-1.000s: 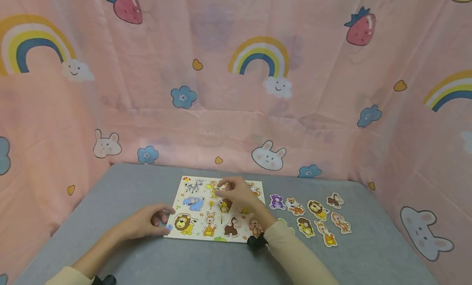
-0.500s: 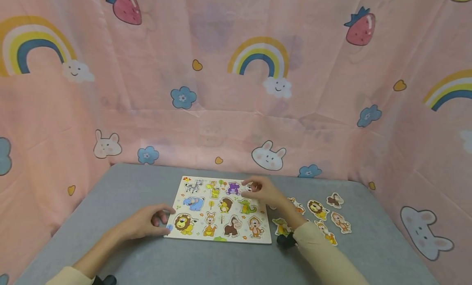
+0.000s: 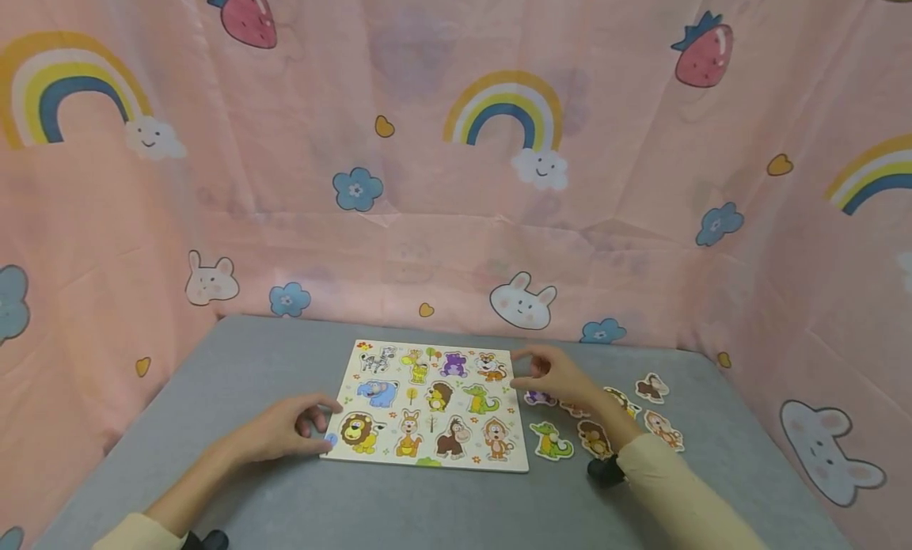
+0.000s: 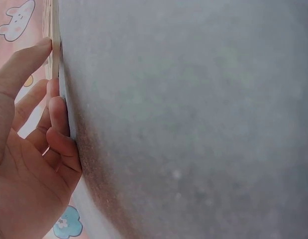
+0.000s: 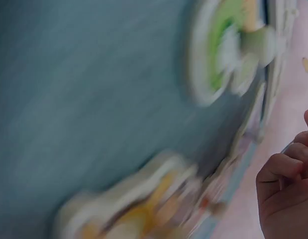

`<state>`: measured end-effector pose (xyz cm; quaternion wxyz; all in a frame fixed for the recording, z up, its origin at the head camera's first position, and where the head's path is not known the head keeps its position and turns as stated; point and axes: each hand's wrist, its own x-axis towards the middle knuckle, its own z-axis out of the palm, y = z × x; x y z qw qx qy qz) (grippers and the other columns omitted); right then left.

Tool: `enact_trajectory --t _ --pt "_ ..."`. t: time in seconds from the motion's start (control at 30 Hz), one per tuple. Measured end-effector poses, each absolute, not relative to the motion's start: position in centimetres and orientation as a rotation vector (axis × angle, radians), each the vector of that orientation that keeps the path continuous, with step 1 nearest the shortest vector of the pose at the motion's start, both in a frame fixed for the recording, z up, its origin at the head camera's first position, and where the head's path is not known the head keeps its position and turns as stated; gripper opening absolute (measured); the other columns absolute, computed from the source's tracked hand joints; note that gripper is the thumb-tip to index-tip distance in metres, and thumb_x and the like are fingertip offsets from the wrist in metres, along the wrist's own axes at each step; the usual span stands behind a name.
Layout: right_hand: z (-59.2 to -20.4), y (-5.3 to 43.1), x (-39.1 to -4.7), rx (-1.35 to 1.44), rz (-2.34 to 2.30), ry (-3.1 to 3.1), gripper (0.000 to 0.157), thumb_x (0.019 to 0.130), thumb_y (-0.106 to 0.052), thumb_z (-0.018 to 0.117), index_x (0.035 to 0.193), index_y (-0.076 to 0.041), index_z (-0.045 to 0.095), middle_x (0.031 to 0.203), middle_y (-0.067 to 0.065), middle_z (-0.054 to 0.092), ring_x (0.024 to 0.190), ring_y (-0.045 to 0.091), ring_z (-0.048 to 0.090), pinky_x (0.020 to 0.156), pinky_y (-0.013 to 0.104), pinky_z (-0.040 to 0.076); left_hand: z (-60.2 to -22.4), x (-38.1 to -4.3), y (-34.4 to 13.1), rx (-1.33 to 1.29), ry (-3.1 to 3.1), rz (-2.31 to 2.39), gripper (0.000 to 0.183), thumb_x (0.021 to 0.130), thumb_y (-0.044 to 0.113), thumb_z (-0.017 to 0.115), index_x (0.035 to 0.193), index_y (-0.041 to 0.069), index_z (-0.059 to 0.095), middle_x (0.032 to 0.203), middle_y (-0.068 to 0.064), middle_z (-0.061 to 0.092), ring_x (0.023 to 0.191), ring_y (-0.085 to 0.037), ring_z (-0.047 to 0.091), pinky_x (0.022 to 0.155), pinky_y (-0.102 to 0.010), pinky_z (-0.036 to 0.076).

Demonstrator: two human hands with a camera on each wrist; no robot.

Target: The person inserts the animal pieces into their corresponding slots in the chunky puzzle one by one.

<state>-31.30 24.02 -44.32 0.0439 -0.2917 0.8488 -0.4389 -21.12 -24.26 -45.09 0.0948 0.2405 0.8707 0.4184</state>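
A white puzzle board (image 3: 427, 453) with cartoon animal pictures lies flat in the head view. My left hand (image 3: 288, 430) rests at its left side, index finger and thumb touching the edge at separate spots. In the left wrist view, the thumb of the left hand (image 4: 32, 184) meets the board's thin edge (image 4: 55, 45) and the other fingers are bent. Over the board's right edge, my right hand (image 3: 559, 376) has thumb and index apart, with nothing visible between them. Beneath that hand and forearm lie purple bear (image 3: 539, 398) and hedgehog (image 3: 594, 438) pieces, partly covered.
A crocodile piece (image 3: 551, 441) lies just right of the board. Farther right are a horse-like brown piece (image 3: 651, 388), a monkey piece (image 3: 664, 431) and a lion piece (image 3: 621, 400) partly behind the forearm. A pink printed curtain (image 3: 427, 178) surrounds the grey table (image 3: 399, 506).
My right hand has moved right, from above the board's upper middle to its right edge, uncovering the printed animals. The left hand keeps its place on the left edge.
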Motion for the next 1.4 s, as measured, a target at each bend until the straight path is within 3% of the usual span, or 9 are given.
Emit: enact_trajectory --t 0.33,0.8,1.4 --pt "-44.8 27.2 -31.0 -0.909 -1.367 2.574 0.044 0.088 -0.009 0.081 0.124 0.008 0.063 0.06 0.0 0.038 0.048 0.006 0.031 0.043 0.025 0.03 -45.2 -21.2 -24.2 0.71 2.569 1.253 0.049 0.085 0.017 0.084 0.126 0.003 0.062 0.09 -0.001 0.059 0.073 -0.012 0.051 0.065 -0.026 0.042" --pt "-45.1 28.2 -30.5 -0.743 -1.202 2.69 0.04 0.085 -0.019 0.085 0.116 0.002 0.069 0.059 0.001 0.043 0.047 0.007 0.035 0.046 0.025 0.03 -45.4 -21.2 -24.3 0.738 2.563 1.257 0.047 0.086 0.018 0.083 0.125 0.002 0.062 0.09 -0.001 0.059 0.073 -0.011 0.052 0.066 -0.026 0.043" --pt "-45.4 27.4 -30.6 -0.706 -1.068 2.81 0.01 0.09 -0.016 0.079 0.096 -0.008 0.076 0.06 -0.004 0.045 0.047 0.009 0.04 0.044 0.024 0.031 -45.5 -21.3 -24.3 0.726 2.56 1.271 0.048 0.086 0.017 0.083 0.126 0.002 0.062 0.09 -0.002 0.059 0.073 -0.012 0.051 0.065 -0.026 0.042"
